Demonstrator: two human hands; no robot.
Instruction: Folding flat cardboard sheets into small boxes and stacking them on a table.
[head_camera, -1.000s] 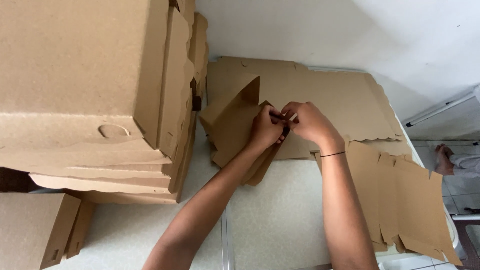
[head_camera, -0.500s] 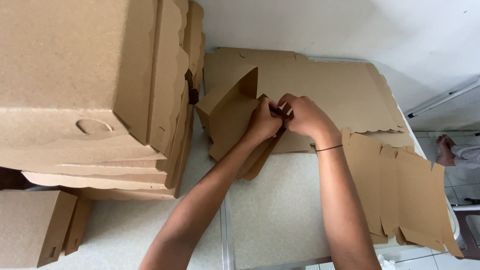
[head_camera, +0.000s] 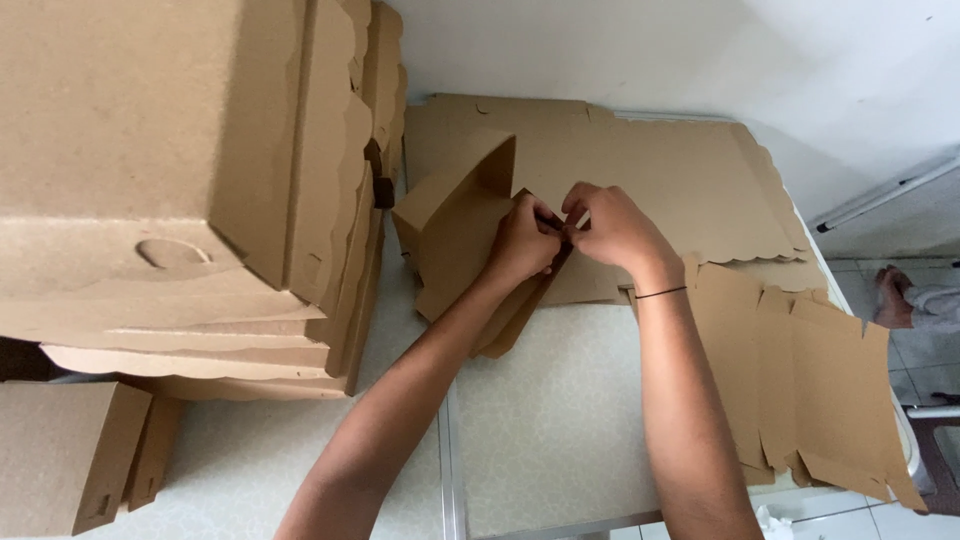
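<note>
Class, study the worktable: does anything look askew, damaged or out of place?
The flat cardboard sheet overhangs the table's right edge. The stack of folded boxes is uneven, edges not lining up. Both hands, left hand and right hand, grip a half-folded box; no damage shows.

Pale speckled surface (head_camera: 560, 430): stacked brown cardboard boxes (head_camera: 190, 190) at left edge; flat die-cut cardboard sheets (head_camera: 800, 370) along right edge, far corner.

Brown folded boxes (head_camera: 180, 170) stacked left; half-folded box (head_camera: 455, 235) centre (hands on it); flat blanks (head_camera: 800, 380) right.
</note>
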